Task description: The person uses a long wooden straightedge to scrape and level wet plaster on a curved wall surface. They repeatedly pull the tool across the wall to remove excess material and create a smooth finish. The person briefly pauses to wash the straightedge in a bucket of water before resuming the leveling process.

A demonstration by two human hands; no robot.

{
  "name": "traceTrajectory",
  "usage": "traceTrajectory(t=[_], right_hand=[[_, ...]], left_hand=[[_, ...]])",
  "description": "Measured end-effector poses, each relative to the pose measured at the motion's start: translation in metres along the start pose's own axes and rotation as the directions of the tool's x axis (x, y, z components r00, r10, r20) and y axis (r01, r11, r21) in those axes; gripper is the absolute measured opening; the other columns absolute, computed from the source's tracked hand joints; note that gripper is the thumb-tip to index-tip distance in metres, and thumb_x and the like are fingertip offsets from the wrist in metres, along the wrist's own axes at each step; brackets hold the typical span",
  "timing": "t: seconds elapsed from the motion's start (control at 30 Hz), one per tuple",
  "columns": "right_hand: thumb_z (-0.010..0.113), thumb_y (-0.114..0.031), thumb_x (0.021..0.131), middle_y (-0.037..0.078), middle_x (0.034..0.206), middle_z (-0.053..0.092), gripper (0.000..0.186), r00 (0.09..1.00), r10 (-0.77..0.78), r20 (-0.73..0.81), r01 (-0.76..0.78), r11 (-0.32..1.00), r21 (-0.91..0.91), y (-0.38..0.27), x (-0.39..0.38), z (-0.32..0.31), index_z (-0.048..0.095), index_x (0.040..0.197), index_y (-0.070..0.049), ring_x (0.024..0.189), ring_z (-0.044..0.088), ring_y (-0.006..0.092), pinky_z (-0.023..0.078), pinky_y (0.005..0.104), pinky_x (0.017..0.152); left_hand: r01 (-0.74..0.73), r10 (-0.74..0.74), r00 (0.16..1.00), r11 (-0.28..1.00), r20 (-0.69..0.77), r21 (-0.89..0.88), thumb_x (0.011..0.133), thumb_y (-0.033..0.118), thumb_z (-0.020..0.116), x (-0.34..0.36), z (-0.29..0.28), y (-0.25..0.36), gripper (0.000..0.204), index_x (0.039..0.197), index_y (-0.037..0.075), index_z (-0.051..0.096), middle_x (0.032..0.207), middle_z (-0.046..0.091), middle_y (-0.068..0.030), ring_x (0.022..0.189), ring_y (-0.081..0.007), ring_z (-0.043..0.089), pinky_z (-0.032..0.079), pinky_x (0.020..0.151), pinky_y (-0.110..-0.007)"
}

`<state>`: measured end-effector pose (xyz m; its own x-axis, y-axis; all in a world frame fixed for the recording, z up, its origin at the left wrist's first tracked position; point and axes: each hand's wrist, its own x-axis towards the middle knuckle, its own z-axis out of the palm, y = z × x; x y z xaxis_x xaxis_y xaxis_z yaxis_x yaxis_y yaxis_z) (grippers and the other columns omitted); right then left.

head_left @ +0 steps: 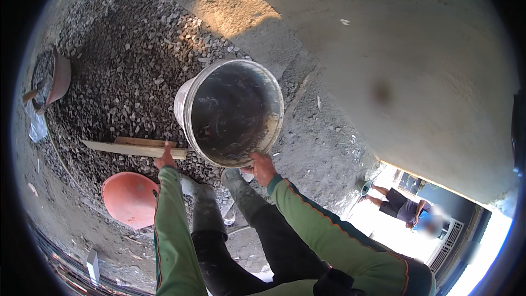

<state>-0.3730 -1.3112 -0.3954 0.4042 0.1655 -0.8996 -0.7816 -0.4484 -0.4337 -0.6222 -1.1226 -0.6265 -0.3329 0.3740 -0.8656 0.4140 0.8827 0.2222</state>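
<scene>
My right hand (262, 169) grips the near rim of a large pale bucket (185, 101), its thumb and fingers closed around the edge. Inside the bucket is a dark, murky, wet-looking surface; greyish residue coats the inner wall. To the left, my left hand (165, 159) is closed at the right end of a long, light wooden board (126, 148), one digit lying across it. A second, shorter wooden piece (143, 141) lies along the board's far edge. An orange plastic basin (129, 199) sits just below and left of my left hand.
Grey gravel (126, 60) spreads across the left and far side. A pinkish bucket of gravel (59, 79) with a wooden handle in it stands at the far left. A smooth grey concrete surface (416, 66) fills the upper right. Another person (402, 208) is at the lower right.
</scene>
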Motion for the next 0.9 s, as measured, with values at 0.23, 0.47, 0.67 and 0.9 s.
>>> traceTrajectory(t=[0.23,0.47,0.67,0.9], right_hand=[[0.048,-0.014,0.097,0.013,0.116,0.059,0.025,0.996,-0.071,0.045,0.070,0.998,0.005,0.009,0.005,-0.012,0.057,0.114,0.002,0.104,0.063,0.0255,0.061,0.0377,0.077],[0.053,-0.019,0.092,0.011,0.095,0.067,0.025,0.988,-0.152,0.036,0.152,0.988,0.009,0.045,0.018,-0.024,0.060,0.109,-0.003,0.076,0.066,0.0223,0.056,0.0387,0.064],[0.050,-0.024,0.095,0.005,0.076,0.059,0.019,0.996,0.089,0.019,-0.091,0.951,0.295,0.079,-0.004,0.009,0.059,0.100,-0.008,0.058,0.052,0.0161,0.045,0.0351,0.056],[0.045,-0.027,0.098,0.003,0.082,0.062,0.023,0.975,-0.218,0.036,0.210,0.966,0.149,0.173,0.000,0.033,0.060,0.107,-0.012,0.057,0.042,0.0122,0.038,0.0320,0.060]], left_hand=[[0.037,0.042,0.973,0.944,-0.228,0.329,0.074,0.064,0.071,0.072,0.043,-0.021,0.092,0.123,-0.008,0.041,0.117,0.061,-0.0250,0.104,-0.0362,0.063,0.050,0.085,-0.045],[-0.176,0.208,0.978,0.830,0.001,-0.529,0.072,0.007,0.065,-0.057,-0.091,-0.060,0.026,0.097,0.005,0.057,0.074,0.060,-0.0065,0.051,-0.0184,0.054,0.042,0.038,-0.031],[0.082,0.244,0.863,0.796,0.441,-0.600,0.075,0.008,0.054,-0.201,-0.302,-0.025,0.049,0.123,0.000,0.054,0.105,0.063,-0.0121,0.092,-0.0275,0.065,0.057,0.083,-0.041],[-0.042,0.321,0.786,0.880,0.528,-0.473,0.076,0.012,0.062,-0.289,-0.424,-0.010,0.046,0.121,0.001,0.058,0.104,0.066,-0.0069,0.093,-0.0183,0.065,0.054,0.083,-0.033]])
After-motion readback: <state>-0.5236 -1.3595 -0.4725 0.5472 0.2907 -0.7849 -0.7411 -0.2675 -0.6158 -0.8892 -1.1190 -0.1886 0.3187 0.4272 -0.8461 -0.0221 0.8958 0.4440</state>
